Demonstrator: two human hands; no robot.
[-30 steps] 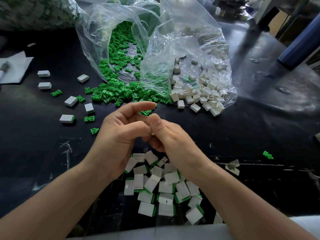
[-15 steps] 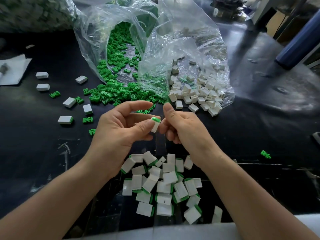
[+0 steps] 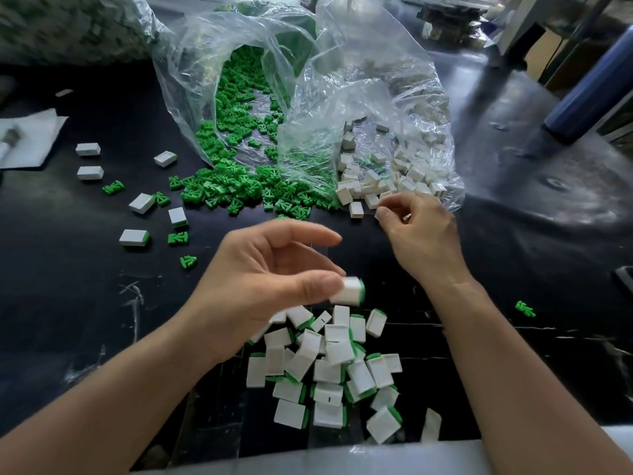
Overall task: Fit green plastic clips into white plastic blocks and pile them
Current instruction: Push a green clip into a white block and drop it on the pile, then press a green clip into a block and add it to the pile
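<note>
My left hand (image 3: 274,279) hovers just above the pile of assembled blocks (image 3: 329,371). Its thumb and a fingertip pinch one assembled white block with a green clip (image 3: 349,291), blurred by motion; the index finger is stretched out above. My right hand (image 3: 421,234) is out at the mouth of the clear bag of white blocks (image 3: 387,180). Its curled fingertips pinch a small white block (image 3: 379,210) at the edge of the spill. Loose green clips (image 3: 233,186) spill from a second clear bag (image 3: 239,97).
Several stray white blocks (image 3: 89,173) and clips (image 3: 178,238) lie on the black table's left side. A white paper (image 3: 30,135) is at the far left, one clip (image 3: 525,308) at the right, and a blue cylinder (image 3: 589,90) at the back right.
My hands have parted. The left one dropped toward the pile with the assembled block. The right one reached forward and right to the white blocks at the bag.
</note>
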